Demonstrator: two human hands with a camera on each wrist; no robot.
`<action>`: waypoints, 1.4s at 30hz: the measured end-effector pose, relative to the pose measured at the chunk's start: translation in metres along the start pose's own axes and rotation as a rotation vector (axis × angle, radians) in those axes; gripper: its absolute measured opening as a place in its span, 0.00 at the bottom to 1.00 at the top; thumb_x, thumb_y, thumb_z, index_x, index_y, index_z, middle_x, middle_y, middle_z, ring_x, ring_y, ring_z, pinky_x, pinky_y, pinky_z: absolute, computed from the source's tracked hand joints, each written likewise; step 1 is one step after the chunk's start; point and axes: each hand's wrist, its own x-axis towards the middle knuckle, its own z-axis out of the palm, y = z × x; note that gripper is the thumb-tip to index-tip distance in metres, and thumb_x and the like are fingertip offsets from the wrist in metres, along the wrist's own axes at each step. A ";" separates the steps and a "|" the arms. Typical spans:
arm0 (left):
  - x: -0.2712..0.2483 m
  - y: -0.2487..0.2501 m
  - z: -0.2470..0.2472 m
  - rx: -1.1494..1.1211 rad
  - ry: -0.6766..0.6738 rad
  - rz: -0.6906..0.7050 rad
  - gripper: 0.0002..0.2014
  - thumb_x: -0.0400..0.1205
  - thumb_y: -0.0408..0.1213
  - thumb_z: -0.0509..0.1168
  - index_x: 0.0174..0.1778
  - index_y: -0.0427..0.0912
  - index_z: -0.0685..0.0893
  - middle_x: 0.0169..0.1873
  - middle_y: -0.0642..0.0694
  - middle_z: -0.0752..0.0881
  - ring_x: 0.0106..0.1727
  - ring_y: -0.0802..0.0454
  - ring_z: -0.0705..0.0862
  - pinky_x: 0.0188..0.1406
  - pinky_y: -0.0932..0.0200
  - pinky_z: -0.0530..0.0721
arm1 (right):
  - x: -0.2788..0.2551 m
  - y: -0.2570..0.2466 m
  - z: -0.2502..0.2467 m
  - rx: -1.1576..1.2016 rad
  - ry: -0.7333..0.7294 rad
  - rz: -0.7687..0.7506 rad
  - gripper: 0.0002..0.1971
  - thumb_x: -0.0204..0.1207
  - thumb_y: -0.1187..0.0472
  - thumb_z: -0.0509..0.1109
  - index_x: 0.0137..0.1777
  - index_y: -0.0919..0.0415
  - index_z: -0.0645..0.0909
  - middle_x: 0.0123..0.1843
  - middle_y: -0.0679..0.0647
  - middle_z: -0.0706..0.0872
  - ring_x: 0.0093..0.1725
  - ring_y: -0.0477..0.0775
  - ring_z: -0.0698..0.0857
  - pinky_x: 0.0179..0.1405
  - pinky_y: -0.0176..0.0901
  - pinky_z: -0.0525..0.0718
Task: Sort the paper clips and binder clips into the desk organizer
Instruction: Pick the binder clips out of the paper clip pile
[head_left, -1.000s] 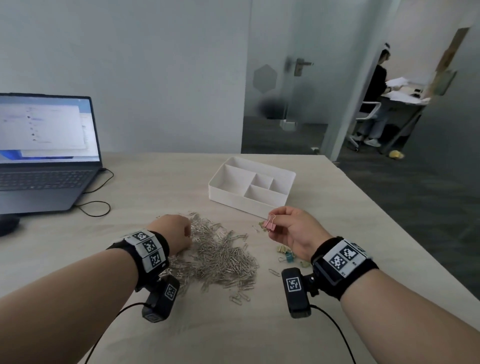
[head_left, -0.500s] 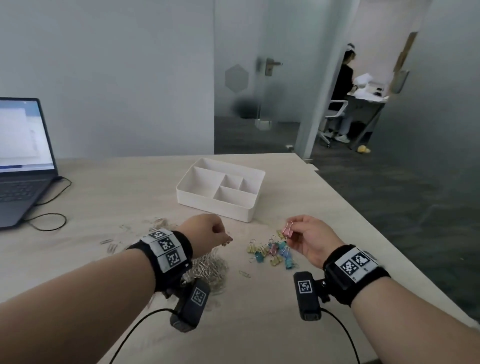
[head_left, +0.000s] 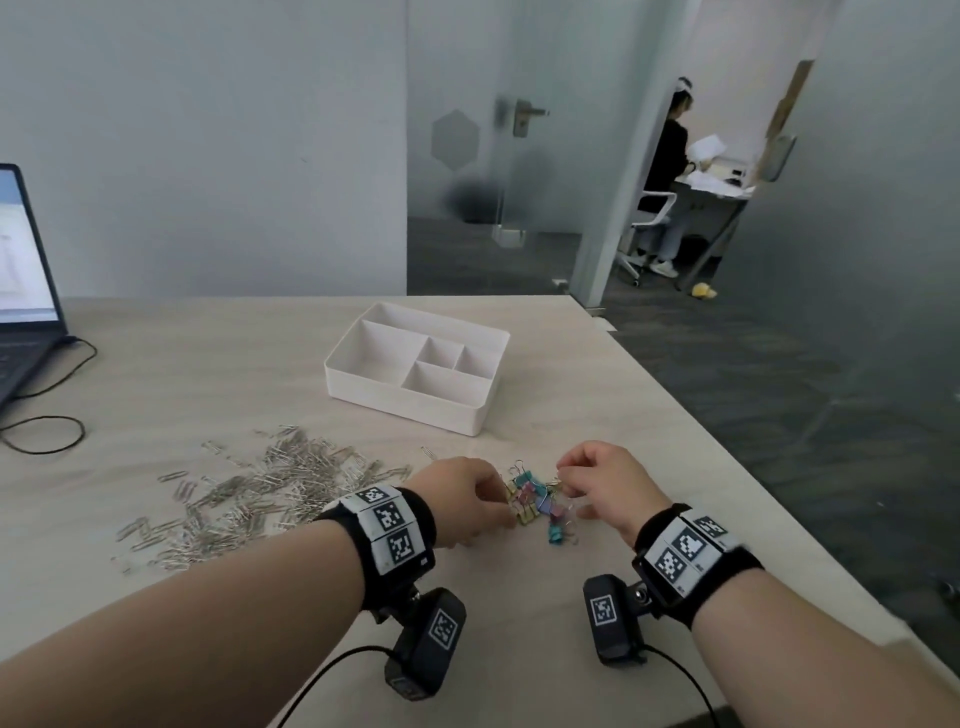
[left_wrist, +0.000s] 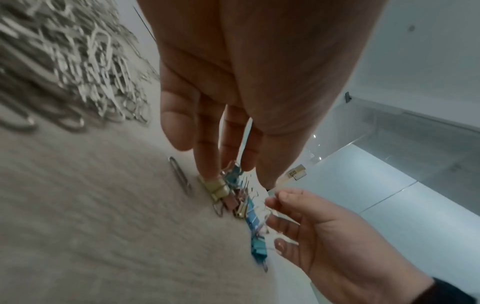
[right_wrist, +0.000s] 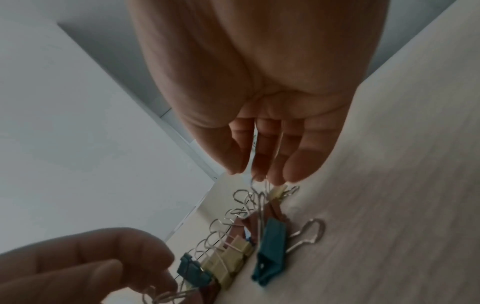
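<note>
binder clips (head_left: 535, 501) | heaped between both hands | left grip (head_left: 465, 506) fingertips touching | right grip (head_left: 605, 486) pinching a handle

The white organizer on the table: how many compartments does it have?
5 in the organizer: one long along the far side, one large at the left, two small in the middle right, one at the near right. All look empty.

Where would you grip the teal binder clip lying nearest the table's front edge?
Pinch the teal binder clip across its flat coloured body, probably from above with the right hand: it lies flat, apart from the cluster, its wire handle splayed sideways.
</note>
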 end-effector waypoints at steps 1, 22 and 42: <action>-0.003 -0.004 -0.004 -0.016 0.015 0.013 0.09 0.77 0.50 0.72 0.49 0.53 0.86 0.47 0.55 0.89 0.38 0.53 0.91 0.28 0.59 0.89 | -0.001 -0.001 0.000 -0.070 0.020 -0.033 0.02 0.79 0.65 0.71 0.47 0.60 0.86 0.43 0.53 0.88 0.42 0.52 0.85 0.37 0.44 0.85; -0.067 -0.111 -0.086 -0.153 0.404 -0.124 0.07 0.80 0.45 0.69 0.39 0.49 0.89 0.35 0.51 0.89 0.34 0.54 0.83 0.37 0.59 0.81 | -0.015 -0.059 0.073 -0.843 -0.490 -0.291 0.11 0.63 0.49 0.80 0.46 0.42 0.86 0.56 0.44 0.78 0.50 0.49 0.86 0.55 0.47 0.88; -0.083 -0.121 -0.089 -0.205 0.353 -0.115 0.06 0.81 0.44 0.70 0.40 0.49 0.88 0.35 0.51 0.88 0.23 0.63 0.77 0.26 0.64 0.74 | -0.032 -0.072 0.068 -1.088 -0.584 -0.275 0.10 0.66 0.54 0.81 0.44 0.52 0.84 0.44 0.46 0.89 0.34 0.41 0.81 0.29 0.34 0.78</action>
